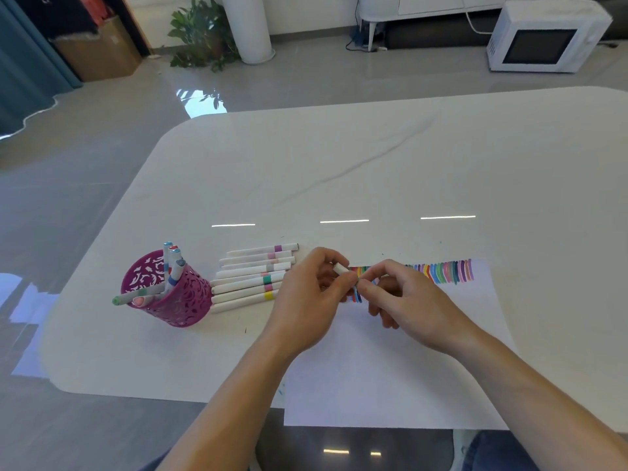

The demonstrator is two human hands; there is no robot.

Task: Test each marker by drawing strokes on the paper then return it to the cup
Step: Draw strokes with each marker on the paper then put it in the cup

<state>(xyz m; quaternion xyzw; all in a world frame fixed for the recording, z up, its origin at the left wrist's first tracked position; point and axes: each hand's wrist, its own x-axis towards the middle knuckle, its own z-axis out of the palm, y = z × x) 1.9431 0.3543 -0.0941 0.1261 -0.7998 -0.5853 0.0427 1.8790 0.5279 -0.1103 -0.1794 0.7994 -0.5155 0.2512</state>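
Note:
My left hand (311, 294) and my right hand (404, 297) meet over the top edge of the white paper (390, 368). Both pinch one white marker (341, 268), whose end shows between the fingertips; the rest is hidden. A row of coloured strokes (445, 271) runs along the paper's top edge. Several white markers with coloured bands (251, 275) lie side by side on the table, left of my hands. A purple perforated cup (180, 300) stands further left and holds several markers.
The white table (373, 164) has a rounded left corner and a near edge close to my body. On the floor beyond stand a potted plant (200, 35), a cardboard box (102, 49) and a white microwave (543, 39).

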